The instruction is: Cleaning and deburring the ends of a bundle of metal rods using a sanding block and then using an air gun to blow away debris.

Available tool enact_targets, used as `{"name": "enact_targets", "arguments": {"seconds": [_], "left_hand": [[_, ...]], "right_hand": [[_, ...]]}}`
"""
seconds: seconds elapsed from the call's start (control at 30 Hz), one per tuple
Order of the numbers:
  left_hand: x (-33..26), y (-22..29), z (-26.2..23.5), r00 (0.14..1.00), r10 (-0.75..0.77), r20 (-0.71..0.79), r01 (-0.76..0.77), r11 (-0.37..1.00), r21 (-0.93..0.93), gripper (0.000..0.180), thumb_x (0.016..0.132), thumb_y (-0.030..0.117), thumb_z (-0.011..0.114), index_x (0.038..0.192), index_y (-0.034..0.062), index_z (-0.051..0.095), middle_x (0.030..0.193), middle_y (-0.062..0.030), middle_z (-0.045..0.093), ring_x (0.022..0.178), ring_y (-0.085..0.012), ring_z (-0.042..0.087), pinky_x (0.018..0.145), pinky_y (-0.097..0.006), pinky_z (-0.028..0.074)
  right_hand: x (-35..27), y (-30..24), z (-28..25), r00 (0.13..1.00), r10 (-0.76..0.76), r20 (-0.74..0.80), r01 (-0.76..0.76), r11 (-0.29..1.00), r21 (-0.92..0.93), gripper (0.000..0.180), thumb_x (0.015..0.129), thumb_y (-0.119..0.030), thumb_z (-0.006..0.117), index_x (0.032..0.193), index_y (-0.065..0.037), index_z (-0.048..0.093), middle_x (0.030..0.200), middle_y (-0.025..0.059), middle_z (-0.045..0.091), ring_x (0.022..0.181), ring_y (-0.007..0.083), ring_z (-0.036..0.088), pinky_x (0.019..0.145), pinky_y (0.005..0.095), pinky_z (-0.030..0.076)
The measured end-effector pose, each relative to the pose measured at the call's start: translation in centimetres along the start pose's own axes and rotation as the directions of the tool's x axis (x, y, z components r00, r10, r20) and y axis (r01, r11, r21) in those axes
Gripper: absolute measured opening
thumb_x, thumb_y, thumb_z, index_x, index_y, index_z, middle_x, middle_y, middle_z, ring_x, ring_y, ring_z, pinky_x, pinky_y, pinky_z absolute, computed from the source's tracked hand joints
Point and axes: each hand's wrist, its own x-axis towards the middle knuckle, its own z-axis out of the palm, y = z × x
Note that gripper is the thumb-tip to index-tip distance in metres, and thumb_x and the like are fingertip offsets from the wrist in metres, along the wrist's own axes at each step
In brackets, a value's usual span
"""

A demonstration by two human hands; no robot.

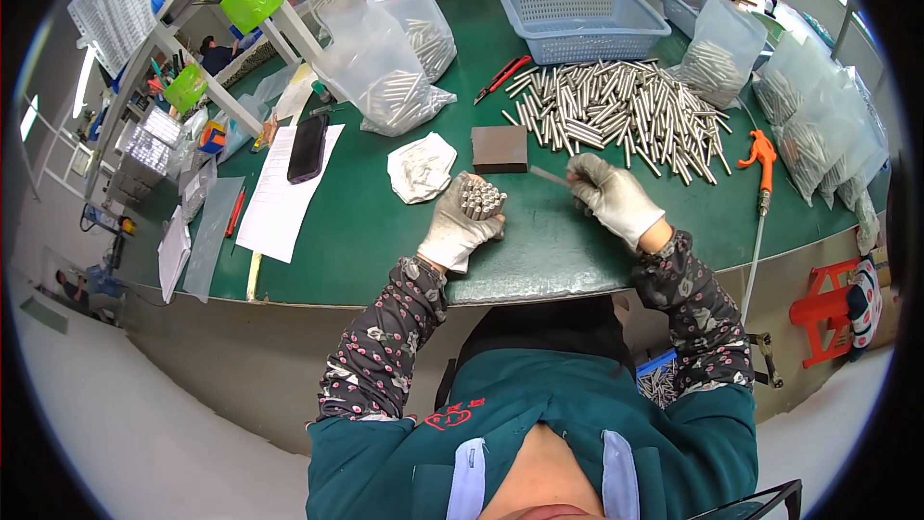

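Your left hand (456, 230) curls tightly round a bundle (482, 200) of pins, ends showing; your right hand (612, 195) pinches one blurred pin (550, 176) near the block (500, 150). A snug left grip should stop pins slipping, and a light right pinch should let you align them. The pile (626, 120) lies beyond your right hand; bare bench (544, 250) between your wrists gives room, but mind its front edge.
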Motion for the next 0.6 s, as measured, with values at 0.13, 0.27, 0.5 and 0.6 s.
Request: {"name": "enact_targets", "arguments": {"seconds": [0.13, 0.27, 0.5, 0.6], "left_hand": [[0.0, 0.2, 0.1, 0.999, -0.024, 0.021, 0.024, 1.000, 0.001, 0.042, 0.067, -0.013, 0.064, 0.097, 0.0060, 0.043, 0.084, 0.0002, 0.051, 0.077, -0.0073, 0.054, 0.066, -0.023, 0.050], [-0.2, 0.1, -0.2, 1.000, -0.001, 0.023, 0.001, 1.000, -0.030, 0.041, 0.067, -0.013, 0.064, 0.097, 0.0059, 0.043, 0.085, -0.0002, 0.052, 0.077, -0.0078, 0.054, 0.065, -0.023, 0.050], [-0.1, 0.7, 0.2, 0.997, -0.063, 0.048, 0.065, 0.997, -0.048, 0.042, 0.066, -0.013, 0.064, 0.098, 0.0057, 0.043, 0.085, -0.0007, 0.053, 0.077, -0.0082, 0.055, 0.066, -0.023, 0.050], [0.0, 0.5, 0.0, 0.997, -0.053, 0.063, 0.057, 0.996, -0.063, 0.042, 0.066, -0.013, 0.064, 0.097, 0.0053, 0.043, 0.084, -0.0008, 0.053, 0.076, -0.0084, 0.055, 0.064, -0.024, 0.050]], "right_hand": [[1.3, -1.2, 0.9, 0.998, -0.067, -0.005, 0.066, 0.976, 0.207, 0.018, 0.086, -0.011, 0.056, 0.102, -0.005, 0.056, 0.076, 0.0098, 0.061, 0.066, 0.0182, 0.058, 0.062, 0.0287, 0.046], [2.7, -5.1, 0.9, 0.971, -0.181, 0.159, 0.171, 0.982, 0.077, 0.026, 0.082, -0.028, 0.061, 0.094, -0.005, 0.062, 0.079, 0.0135, 0.063, 0.071, 0.0263, 0.063, 0.065, 0.0328, 0.048], [5.3, -1.8, -0.6, 0.955, -0.146, 0.258, 0.174, 0.981, -0.089, 0.027, 0.079, -0.036, 0.059, 0.091, -0.013, 0.068, 0.077, 0.0126, 0.065, 0.071, 0.0278, 0.063, 0.069, 0.0353, 0.049], [4.8, -3.2, 0.1, 0.946, -0.237, 0.220, 0.246, 0.969, -0.018, 0.028, 0.079, -0.036, 0.058, 0.090, -0.011, 0.068, 0.080, 0.0120, 0.065, 0.073, 0.0284, 0.063, 0.069, 0.0353, 0.049]]}}
